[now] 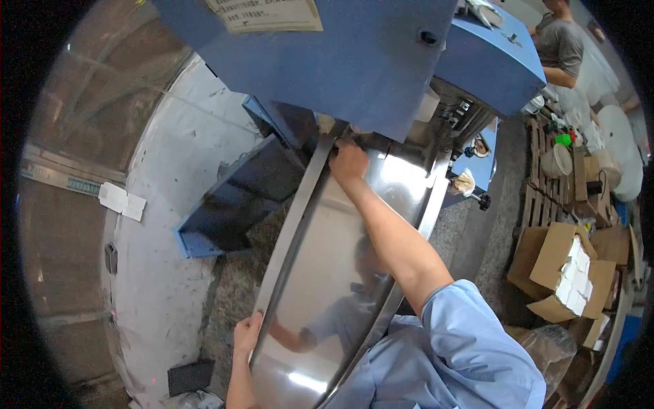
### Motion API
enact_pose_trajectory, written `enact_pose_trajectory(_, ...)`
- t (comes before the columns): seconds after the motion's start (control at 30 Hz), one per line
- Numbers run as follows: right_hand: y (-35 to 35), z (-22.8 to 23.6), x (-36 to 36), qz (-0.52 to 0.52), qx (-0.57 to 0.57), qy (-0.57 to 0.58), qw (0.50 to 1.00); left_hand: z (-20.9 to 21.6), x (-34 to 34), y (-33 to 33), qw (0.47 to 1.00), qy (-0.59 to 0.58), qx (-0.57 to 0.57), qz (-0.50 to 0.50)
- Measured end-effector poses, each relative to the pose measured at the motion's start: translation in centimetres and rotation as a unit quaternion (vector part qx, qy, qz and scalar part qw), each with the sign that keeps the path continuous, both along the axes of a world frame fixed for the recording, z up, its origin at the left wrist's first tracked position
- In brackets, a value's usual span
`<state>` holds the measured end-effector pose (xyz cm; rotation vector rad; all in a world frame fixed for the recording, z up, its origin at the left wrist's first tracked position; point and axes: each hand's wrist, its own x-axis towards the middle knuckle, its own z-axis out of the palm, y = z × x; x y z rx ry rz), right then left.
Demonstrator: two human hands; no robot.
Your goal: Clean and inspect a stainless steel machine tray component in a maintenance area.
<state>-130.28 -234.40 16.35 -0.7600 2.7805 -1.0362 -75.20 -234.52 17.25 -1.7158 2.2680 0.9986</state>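
Note:
A long, shiny stainless steel chute [310,262] with raised side rims runs from near my body up to a blue machine [340,65]. My left hand [247,334] is closed round its left rim near the lower end, the thumb on top. My right arm reaches across the chute to its far end. There my right hand [349,163] is closed, knuckles up, beside the left rim just under the machine's blue housing. Its fingertips are hidden, and what they hold cannot be made out. The polished bottom mirrors my arm and shirt.
Left of the chute, a blue metal panel [235,198] juts out over the floor. A white wall [170,273] stands further left. At right are an open cardboard box [545,273] of white pieces, a wooden pallet [535,177] and a person [558,44] in grey.

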Motion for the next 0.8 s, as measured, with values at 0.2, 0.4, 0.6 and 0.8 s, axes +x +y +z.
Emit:
enact_pose_trajectory(0.2,-0.2,0.9,0.3,-0.041,-0.023,0.005,0.999,-3.2,2.4,-0.6,0.998,0.017,0.049,0.042)
enact_pose_trajectory(0.4,0.7,1.3,0.4,-0.038,-0.009,-0.011,0.999,1.2,-1.5,0.1,0.995,-0.026,0.065,0.072)
enact_pose_trajectory(0.6,1.2,0.8,-0.1,0.046,0.026,0.032,0.998,2.1,-2.0,0.7,0.995,-0.006,0.056,0.084)
enact_pose_trajectory(0.8,1.6,-0.6,-0.4,0.067,-0.014,0.110,0.992,1.7,-1.8,1.0,0.995,-0.024,0.053,0.077)
